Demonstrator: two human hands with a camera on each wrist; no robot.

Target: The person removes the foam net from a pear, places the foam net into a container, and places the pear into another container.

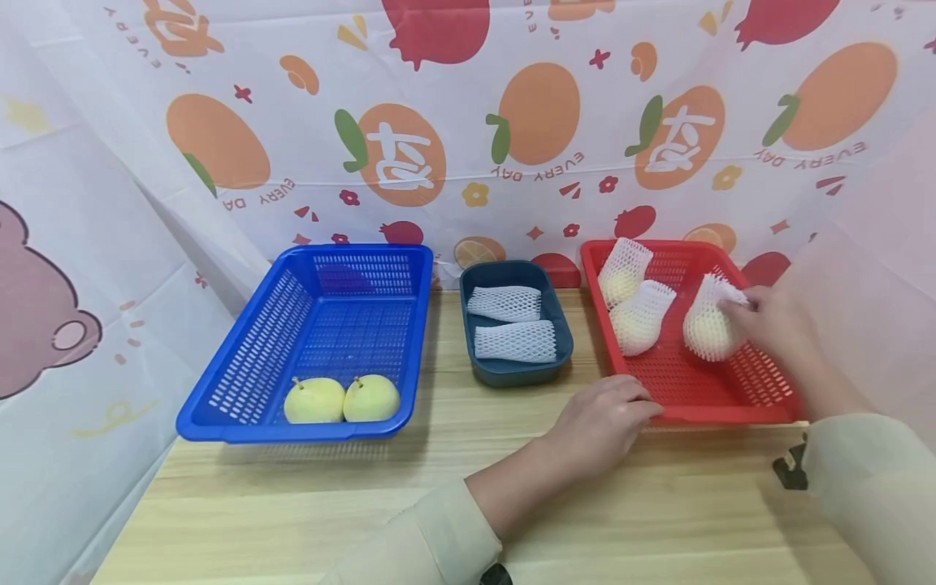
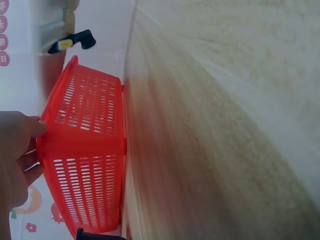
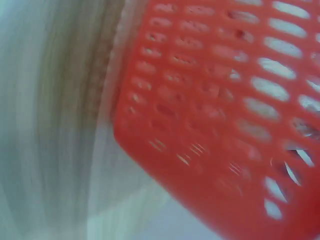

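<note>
My right hand (image 1: pixel 768 321) pinches a pear in a white foam net (image 1: pixel 709 325) by the net's top, at the right side of the red basket (image 1: pixel 680 413). Two more netted pears (image 1: pixel 636 325) lie against the basket's left wall. With thumb and fingers my left hand (image 1: pixel 603 418) grips the basket's near-left rim; the left wrist view shows this hand (image 2: pixel 15 155) at the corner of the red basket (image 2: pixel 82 142). Only the red basket's slotted wall (image 3: pixel 210 100) fills the right wrist view, blurred, with the right hand out of sight.
A blue basket (image 1: pixel 420 349) on the left holds two bare yellow-green pears (image 1: pixel 344 400). Between the baskets, a dark teal tray (image 1: pixel 519 375) contains two flat foam nets (image 1: pixel 512 341). The wooden table (image 1: pixel 351 496) ends at a fruit-printed cloth (image 1: pixel 468 162) behind.
</note>
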